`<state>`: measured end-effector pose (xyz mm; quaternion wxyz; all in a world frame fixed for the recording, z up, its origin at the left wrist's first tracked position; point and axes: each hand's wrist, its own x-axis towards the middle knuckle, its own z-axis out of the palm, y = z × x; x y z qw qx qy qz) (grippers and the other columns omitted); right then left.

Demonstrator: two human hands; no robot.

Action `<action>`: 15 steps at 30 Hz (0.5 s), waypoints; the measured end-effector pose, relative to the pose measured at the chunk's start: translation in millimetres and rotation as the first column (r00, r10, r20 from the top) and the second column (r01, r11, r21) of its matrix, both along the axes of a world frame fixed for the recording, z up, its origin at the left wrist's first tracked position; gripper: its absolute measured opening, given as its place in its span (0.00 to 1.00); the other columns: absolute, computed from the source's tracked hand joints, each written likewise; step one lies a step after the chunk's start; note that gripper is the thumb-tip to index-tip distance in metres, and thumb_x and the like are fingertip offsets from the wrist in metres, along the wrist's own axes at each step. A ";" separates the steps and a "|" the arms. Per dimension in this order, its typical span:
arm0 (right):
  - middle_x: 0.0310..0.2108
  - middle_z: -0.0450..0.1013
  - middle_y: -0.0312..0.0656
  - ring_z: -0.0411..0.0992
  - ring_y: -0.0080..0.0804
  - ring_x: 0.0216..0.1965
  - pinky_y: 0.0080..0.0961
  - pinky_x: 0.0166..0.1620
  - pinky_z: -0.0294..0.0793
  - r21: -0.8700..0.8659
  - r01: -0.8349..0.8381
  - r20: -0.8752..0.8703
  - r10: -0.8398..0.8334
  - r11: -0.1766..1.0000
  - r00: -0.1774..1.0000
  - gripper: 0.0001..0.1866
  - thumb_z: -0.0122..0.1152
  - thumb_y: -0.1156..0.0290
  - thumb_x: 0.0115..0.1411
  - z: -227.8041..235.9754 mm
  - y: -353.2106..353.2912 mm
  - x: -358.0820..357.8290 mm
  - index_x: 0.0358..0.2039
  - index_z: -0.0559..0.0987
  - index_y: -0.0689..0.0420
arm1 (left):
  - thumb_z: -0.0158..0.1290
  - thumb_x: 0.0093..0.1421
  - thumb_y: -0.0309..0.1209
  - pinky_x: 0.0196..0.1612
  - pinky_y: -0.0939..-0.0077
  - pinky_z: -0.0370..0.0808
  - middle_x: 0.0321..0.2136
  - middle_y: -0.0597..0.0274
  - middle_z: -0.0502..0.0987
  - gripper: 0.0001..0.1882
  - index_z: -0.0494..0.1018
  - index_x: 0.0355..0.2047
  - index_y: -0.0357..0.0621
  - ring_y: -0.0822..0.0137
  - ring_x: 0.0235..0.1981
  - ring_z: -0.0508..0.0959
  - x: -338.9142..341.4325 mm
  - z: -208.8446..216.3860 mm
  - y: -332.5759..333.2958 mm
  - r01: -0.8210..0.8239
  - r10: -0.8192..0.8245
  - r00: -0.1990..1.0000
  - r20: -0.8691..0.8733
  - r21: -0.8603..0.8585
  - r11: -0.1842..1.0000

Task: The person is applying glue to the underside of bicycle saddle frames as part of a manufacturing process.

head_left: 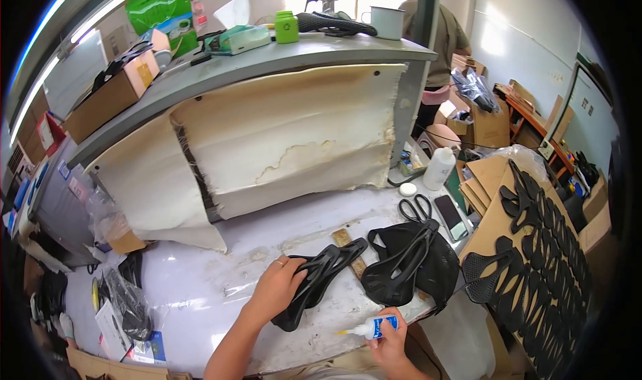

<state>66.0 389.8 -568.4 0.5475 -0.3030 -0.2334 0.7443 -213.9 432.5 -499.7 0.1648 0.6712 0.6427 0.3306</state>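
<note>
My left hand grips the side of a black bicycle saddle shell, which is tilted over the white worktable. In my right hand, near the table's front edge, is a small white glue bottle with a blue label. Its thin, yellowish tip points left, below the shell and apart from it. Right of that shell, a second black saddle shell lies on a black saddle cover. A worn wooden strip lies between the two shells.
Scissors, a phone and a white squeeze bottle stand at the back right. Many black saddle pieces cover a cardboard sheet on the right. A cloth-hung shelf rises behind. Bagged parts lie left. A person stands beyond.
</note>
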 end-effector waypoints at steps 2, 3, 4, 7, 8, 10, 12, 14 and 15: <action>0.20 0.70 0.41 0.65 0.26 0.12 0.26 0.16 0.65 -0.016 -0.016 -0.002 0.016 1.000 1.000 0.14 0.66 0.68 0.59 -0.2 0.1 -4.8 0.39 0.71 0.59 | 0.52 0.65 0.32 0.44 0.59 0.73 0.37 0.48 0.75 0.13 0.75 0.48 0.41 0.46 0.41 0.75 -3.3 -6.1 -1.0 -0.025 0.025 1.000 -0.005 0.003 1.000; 0.20 0.70 0.41 0.65 0.27 0.12 0.26 0.16 0.65 -0.031 -0.015 -0.003 0.015 0.999 1.000 0.14 0.66 0.68 0.59 -0.7 0.2 -8.0 0.39 0.71 0.59 | 0.53 0.65 0.32 0.44 0.58 0.73 0.37 0.48 0.75 0.13 0.75 0.47 0.41 0.46 0.40 0.76 -5.4 -7.0 -3.3 -0.033 0.033 0.999 -0.011 0.008 0.999; 0.19 0.68 0.39 0.65 0.25 0.12 0.24 0.16 0.66 -0.030 -0.026 0.006 0.026 0.999 1.000 0.15 0.67 0.67 0.59 -1.1 0.2 -10.4 0.38 0.71 0.58 | 0.54 0.63 0.31 0.46 0.58 0.74 0.40 0.48 0.77 0.13 0.75 0.47 0.40 0.45 0.43 0.76 -6.6 -6.0 -4.3 -0.044 0.043 0.999 -0.009 -0.029 0.999; 0.18 0.67 0.36 0.65 0.24 0.12 0.21 0.15 0.67 -0.035 0.057 0.073 -0.054 0.998 0.996 0.17 0.68 0.64 0.58 -8.4 -0.4 -11.6 0.38 0.69 0.58 | 0.54 0.63 0.32 0.50 0.55 0.73 0.40 0.44 0.77 0.15 0.74 0.46 0.36 0.45 0.44 0.76 -10.8 -24.4 -0.6 -0.008 0.008 1.000 0.001 0.035 0.999; 0.24 0.69 0.37 0.65 0.22 0.16 0.19 0.17 0.64 -0.001 0.045 0.098 -0.044 0.999 0.994 0.15 0.64 0.64 0.62 -5.6 -2.5 -10.9 0.42 0.71 0.57 | 0.53 0.63 0.32 0.50 0.55 0.72 0.41 0.43 0.77 0.14 0.74 0.46 0.37 0.45 0.45 0.76 -12.1 -29.1 -0.3 -0.003 0.003 1.000 -0.003 0.070 0.998; 0.30 0.71 0.38 0.64 0.22 0.19 0.16 0.18 0.61 0.036 0.038 0.137 -0.042 0.999 0.990 0.13 0.59 0.64 0.66 3.9 -4.3 -6.9 0.45 0.72 0.57 | 0.52 0.65 0.34 0.50 0.57 0.73 0.42 0.44 0.76 0.15 0.74 0.47 0.38 0.44 0.45 0.76 -8.2 -22.5 -3.4 -0.015 0.012 0.999 0.049 0.052 0.999; 0.29 0.70 0.39 0.64 0.23 0.18 0.16 0.18 0.61 0.037 0.000 0.138 -0.005 0.999 0.990 0.13 0.59 0.63 0.66 -0.3 -2.0 -8.3 0.45 0.72 0.58 | 0.51 0.66 0.34 0.51 0.58 0.73 0.43 0.45 0.76 0.16 0.73 0.49 0.37 0.45 0.46 0.75 -12.2 -20.5 -10.5 -0.024 0.021 0.996 0.087 0.025 0.999; 0.29 0.70 0.40 0.64 0.25 0.18 0.16 0.19 0.63 -0.001 0.015 0.120 -0.015 1.000 0.993 0.13 0.59 0.63 0.66 -13.1 -0.6 -7.4 0.44 0.71 0.58 | 0.50 0.67 0.35 0.52 0.59 0.72 0.44 0.46 0.75 0.17 0.72 0.51 0.37 0.45 0.47 0.75 -20.6 -14.7 -21.6 -0.048 0.050 0.992 0.114 -0.018 0.999; 0.29 0.70 0.40 0.64 0.25 0.18 0.16 0.19 0.63 0.000 -0.008 0.114 0.008 1.000 0.993 0.13 0.59 0.63 0.66 -16.9 2.1 -8.7 0.44 0.71 0.58 | 0.50 0.67 0.35 0.52 0.60 0.72 0.45 0.45 0.75 0.17 0.72 0.52 0.38 0.45 0.47 0.75 -24.8 -14.8 -27.2 -0.061 0.061 0.989 0.131 0.001 0.998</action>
